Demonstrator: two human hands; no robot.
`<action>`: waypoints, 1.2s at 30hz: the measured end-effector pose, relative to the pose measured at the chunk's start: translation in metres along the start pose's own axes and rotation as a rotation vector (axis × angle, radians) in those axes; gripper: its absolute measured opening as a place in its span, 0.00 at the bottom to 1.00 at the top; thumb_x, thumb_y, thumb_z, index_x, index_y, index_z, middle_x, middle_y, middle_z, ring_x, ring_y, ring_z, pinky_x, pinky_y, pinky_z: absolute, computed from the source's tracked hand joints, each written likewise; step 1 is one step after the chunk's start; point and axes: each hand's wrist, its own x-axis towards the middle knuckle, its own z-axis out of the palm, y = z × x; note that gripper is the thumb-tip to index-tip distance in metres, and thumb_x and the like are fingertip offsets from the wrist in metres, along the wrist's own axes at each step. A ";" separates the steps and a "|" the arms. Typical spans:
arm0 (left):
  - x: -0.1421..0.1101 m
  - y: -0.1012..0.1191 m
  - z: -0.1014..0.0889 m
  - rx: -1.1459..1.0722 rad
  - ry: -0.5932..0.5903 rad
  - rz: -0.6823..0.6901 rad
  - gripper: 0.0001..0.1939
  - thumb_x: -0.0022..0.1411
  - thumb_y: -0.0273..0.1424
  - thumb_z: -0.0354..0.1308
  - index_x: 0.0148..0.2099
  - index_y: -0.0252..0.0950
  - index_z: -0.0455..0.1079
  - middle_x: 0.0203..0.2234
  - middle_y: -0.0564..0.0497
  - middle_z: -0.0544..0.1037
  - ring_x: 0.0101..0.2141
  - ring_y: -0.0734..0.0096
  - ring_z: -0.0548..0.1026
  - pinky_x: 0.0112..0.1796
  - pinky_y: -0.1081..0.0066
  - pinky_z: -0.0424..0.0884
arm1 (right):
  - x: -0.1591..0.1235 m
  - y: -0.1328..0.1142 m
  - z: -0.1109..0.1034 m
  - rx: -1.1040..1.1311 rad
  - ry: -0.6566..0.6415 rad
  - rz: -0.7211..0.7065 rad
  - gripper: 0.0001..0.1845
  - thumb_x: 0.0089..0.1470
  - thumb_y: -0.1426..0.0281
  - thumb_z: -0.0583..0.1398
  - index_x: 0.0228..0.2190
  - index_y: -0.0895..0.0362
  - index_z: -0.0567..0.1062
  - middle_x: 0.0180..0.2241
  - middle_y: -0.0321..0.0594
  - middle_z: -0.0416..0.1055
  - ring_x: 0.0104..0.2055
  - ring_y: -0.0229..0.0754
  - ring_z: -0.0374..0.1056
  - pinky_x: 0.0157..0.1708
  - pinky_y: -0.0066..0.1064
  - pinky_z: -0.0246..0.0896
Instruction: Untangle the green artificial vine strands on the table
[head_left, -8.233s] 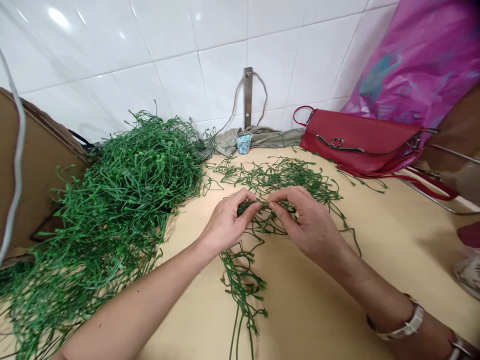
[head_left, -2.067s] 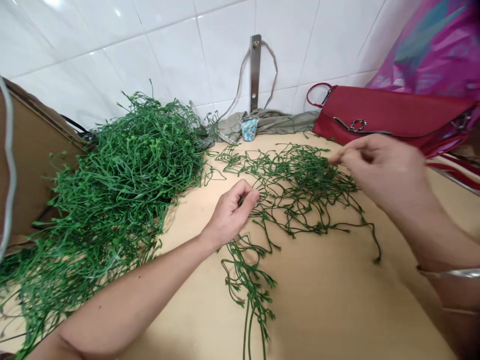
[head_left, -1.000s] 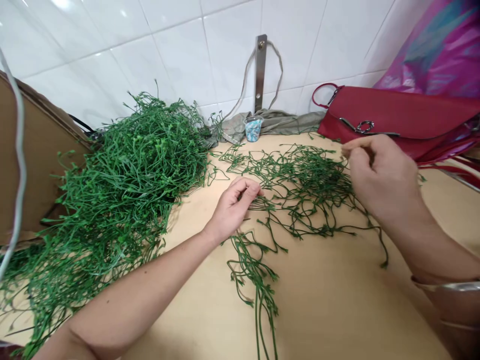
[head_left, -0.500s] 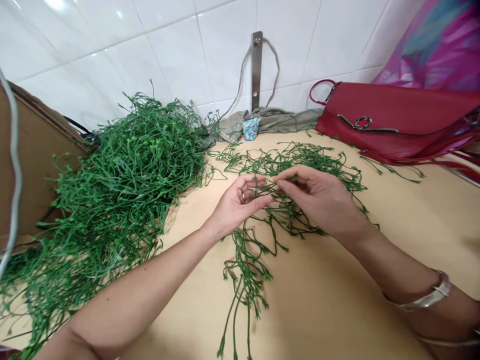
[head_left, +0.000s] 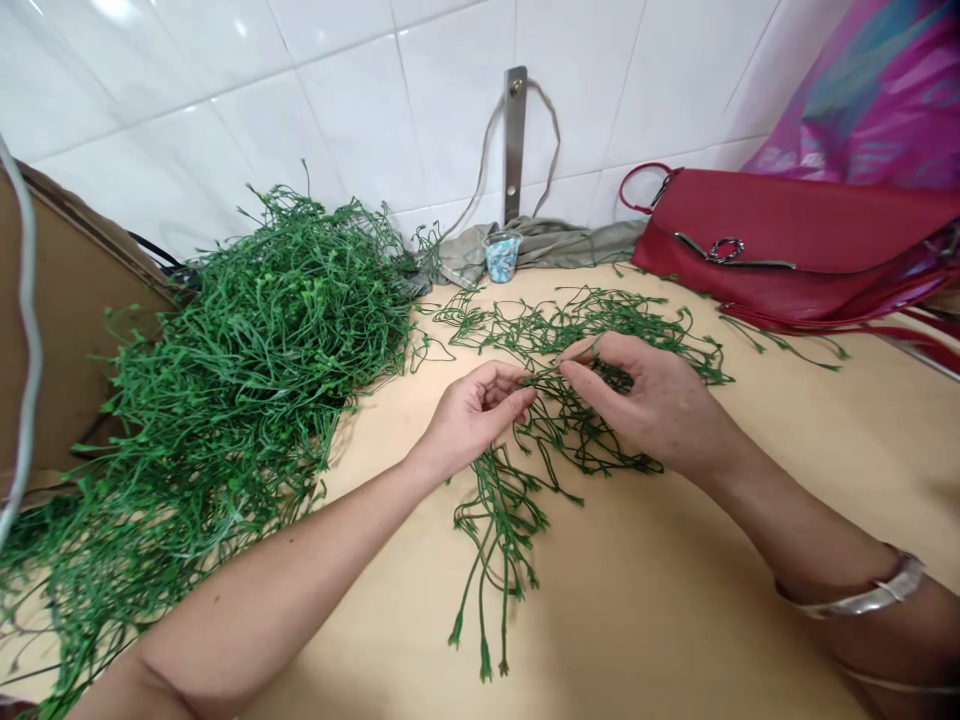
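left hand: (head_left: pixel 531 384) centre of frame; thumb and fingers curled closed around green bundle, thumb tip close to forefinger
right hand: (head_left: pixel 563 366) just right of left hand; thin stem (head_left: pixel 544 376) pinched between thumb and forefinger, other fingers bent
green bundle: (head_left: pixel 504 515) held in left hand, budded ends spread downward into lower centre; contact with tabletop below cannot be told
loose stems: (head_left: pixel 600 440) tangled on tabletop (head_left: pixel 637 600), centre to right of centre, partly hidden by right hand
stray stems: (head_left: pixel 795 346) a few laid on tabletop at right, just below red bag
big pile: (head_left: pixel 292 310) green stems heaped at left, spilled toward lower left; cardboard box (head_left: pixel 67 330) partly covered by it
cup: (head_left: pixel 502 258) clear, blue-and-white pattern seen, upright at upper centre, in front of grey cloth (head_left: pixel 577 243)
red bag: (head_left: pixel 795 220) upper right, ring clasp on front, strap trailed on tabletop
plastic bag: (head_left: pixel 885 110) purple with blue, upper right corner, behind red bag
bracket: (head_left: pixel 514 145) metal strip, fixed upright to white tiled wall (head_left: pixel 337 100), cord (head_left: pixel 556 140) looped behind it
white cable: (head_left: pixel 28 300) hung along left edge, in front of cardboard box
bracelet: (head_left: pixel 874 597) silver-coloured, worn on right wrist, lower right
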 end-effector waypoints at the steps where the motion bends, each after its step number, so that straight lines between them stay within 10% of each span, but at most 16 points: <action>1: 0.000 -0.001 0.000 0.012 0.006 -0.003 0.17 0.59 0.38 0.68 0.44 0.33 0.70 0.26 0.56 0.73 0.26 0.79 0.72 0.31 0.74 0.67 | -0.001 -0.001 0.001 0.016 0.000 0.005 0.11 0.60 0.62 0.60 0.27 0.52 0.76 0.31 0.39 0.78 0.36 0.47 0.74 0.38 0.39 0.69; 16: 0.000 0.000 0.000 0.045 -0.039 0.065 0.13 0.62 0.36 0.65 0.42 0.35 0.65 0.30 0.56 0.68 0.28 0.80 0.65 0.29 0.76 0.60 | -0.001 -0.003 -0.002 0.049 -0.053 0.113 0.04 0.53 0.69 0.61 0.26 0.51 0.73 0.28 0.34 0.76 0.25 0.40 0.66 0.24 0.33 0.61; 22: -0.002 0.003 0.001 0.142 -0.090 0.052 0.11 0.67 0.37 0.59 0.47 0.36 0.68 0.24 0.59 0.62 0.24 0.79 0.59 0.27 0.73 0.54 | 0.003 0.014 -0.004 -0.163 0.093 -0.116 0.07 0.51 0.74 0.58 0.25 0.51 0.66 0.30 0.39 0.74 0.34 0.46 0.70 0.34 0.38 0.65; 36: -0.004 0.012 0.011 0.309 -0.032 0.106 0.07 0.72 0.35 0.50 0.47 0.40 0.67 0.26 0.56 0.63 0.27 0.72 0.60 0.31 0.69 0.57 | 0.007 0.019 0.012 -0.001 0.314 0.102 0.07 0.47 0.75 0.60 0.24 0.50 0.69 0.37 0.42 0.78 0.41 0.50 0.75 0.43 0.44 0.72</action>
